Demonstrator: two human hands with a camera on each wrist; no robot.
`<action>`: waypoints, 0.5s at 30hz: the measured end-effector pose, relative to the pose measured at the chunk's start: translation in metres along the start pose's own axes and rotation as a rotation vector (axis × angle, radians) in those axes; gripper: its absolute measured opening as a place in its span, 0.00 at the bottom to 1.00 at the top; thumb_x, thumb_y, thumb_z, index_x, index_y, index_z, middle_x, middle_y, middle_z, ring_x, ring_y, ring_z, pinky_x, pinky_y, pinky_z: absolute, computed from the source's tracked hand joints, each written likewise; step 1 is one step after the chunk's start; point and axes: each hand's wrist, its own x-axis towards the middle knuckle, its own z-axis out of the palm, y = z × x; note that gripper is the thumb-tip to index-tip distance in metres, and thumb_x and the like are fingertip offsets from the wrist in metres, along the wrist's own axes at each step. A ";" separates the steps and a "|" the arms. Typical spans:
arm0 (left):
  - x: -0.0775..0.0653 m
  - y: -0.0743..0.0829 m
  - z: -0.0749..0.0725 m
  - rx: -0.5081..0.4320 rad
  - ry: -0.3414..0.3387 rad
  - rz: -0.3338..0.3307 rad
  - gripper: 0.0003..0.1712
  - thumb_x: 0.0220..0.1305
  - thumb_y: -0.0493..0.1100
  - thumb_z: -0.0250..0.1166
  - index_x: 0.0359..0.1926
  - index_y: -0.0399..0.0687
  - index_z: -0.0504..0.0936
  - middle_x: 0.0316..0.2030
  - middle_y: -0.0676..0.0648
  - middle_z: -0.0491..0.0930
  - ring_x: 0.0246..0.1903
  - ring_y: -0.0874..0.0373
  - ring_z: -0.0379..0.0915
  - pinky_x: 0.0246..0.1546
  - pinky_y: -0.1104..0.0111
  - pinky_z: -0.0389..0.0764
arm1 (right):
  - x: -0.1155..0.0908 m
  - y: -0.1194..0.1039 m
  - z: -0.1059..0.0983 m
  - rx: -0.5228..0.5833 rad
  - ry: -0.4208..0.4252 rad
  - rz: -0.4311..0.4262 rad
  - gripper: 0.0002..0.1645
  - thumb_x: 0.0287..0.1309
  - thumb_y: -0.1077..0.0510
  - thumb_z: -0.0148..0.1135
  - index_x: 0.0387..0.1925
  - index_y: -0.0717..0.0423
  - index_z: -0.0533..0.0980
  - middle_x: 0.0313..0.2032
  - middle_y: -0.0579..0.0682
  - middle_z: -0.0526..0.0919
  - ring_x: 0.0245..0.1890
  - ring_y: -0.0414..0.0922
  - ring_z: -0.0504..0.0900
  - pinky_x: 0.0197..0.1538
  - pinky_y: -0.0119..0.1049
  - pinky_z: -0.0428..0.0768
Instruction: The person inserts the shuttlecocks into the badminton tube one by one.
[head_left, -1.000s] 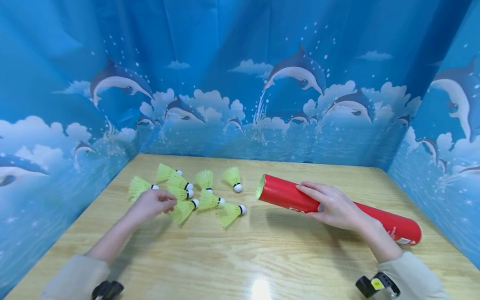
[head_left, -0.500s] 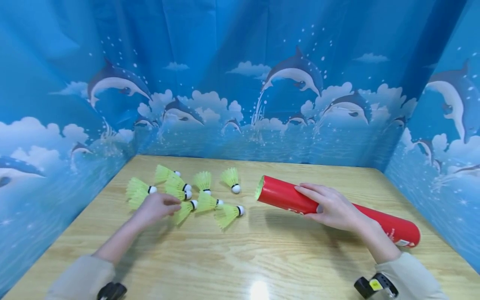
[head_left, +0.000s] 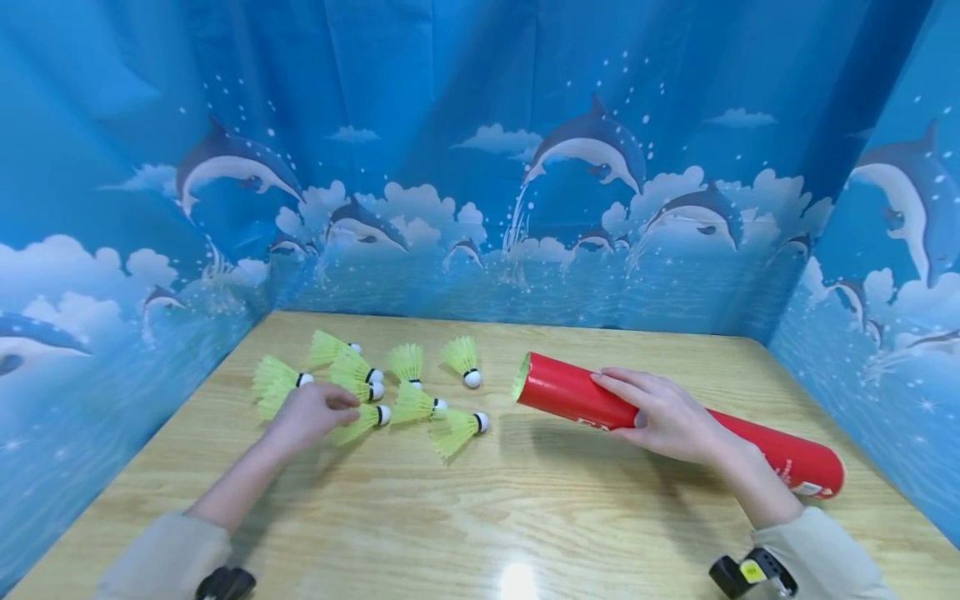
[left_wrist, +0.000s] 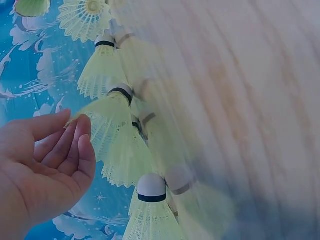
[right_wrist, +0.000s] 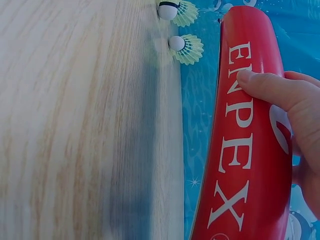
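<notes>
My left hand (head_left: 309, 414) pinches the skirt edge of a yellow-green shuttlecock (head_left: 367, 418) with thumb and index finger. In the left wrist view that shuttlecock (left_wrist: 107, 111) has its white cork pointing away from the hand. Over on the right, my right hand (head_left: 663, 415) grips a long red shuttlecock tube (head_left: 566, 390) around its middle. The tube's near-left end is open, raised off the table and aimed at the shuttlecocks; its far end rests low at the right. White letters run along the tube (right_wrist: 237, 120) in the right wrist view, with the thumb over them.
Several more shuttlecocks lie on the wooden table (head_left: 450, 517) around the left hand, including one at the front (head_left: 457, 432) and one at the back (head_left: 462, 358). A blue dolphin-print curtain (head_left: 420, 167) closes off the back and both sides.
The left hand has moved slightly right and taken hold of a shuttlecock's skirt. That shuttlecock has turned, its cork swinging a little left and down. The right hand and tube have barely moved.
</notes>
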 end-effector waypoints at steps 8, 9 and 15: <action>0.001 0.002 -0.002 -0.015 0.023 -0.008 0.13 0.56 0.37 0.64 0.42 0.34 0.82 0.35 0.40 0.83 0.34 0.49 0.79 0.35 0.59 0.79 | 0.000 -0.001 0.001 0.001 -0.006 0.006 0.54 0.27 0.56 0.81 0.62 0.50 0.67 0.55 0.54 0.73 0.49 0.52 0.74 0.40 0.48 0.80; 0.001 0.002 -0.003 -0.018 0.026 -0.009 0.13 0.56 0.37 0.64 0.42 0.34 0.81 0.35 0.40 0.83 0.34 0.49 0.79 0.35 0.59 0.80 | -0.001 -0.001 0.000 0.002 -0.008 0.006 0.54 0.27 0.56 0.81 0.62 0.50 0.67 0.55 0.54 0.73 0.49 0.52 0.74 0.39 0.48 0.80; 0.003 0.006 -0.006 -0.048 0.062 -0.008 0.13 0.59 0.38 0.62 0.44 0.35 0.81 0.37 0.40 0.82 0.38 0.47 0.78 0.37 0.58 0.79 | 0.000 -0.002 -0.001 0.008 -0.013 0.013 0.54 0.28 0.56 0.81 0.63 0.50 0.67 0.55 0.55 0.73 0.49 0.52 0.74 0.40 0.48 0.79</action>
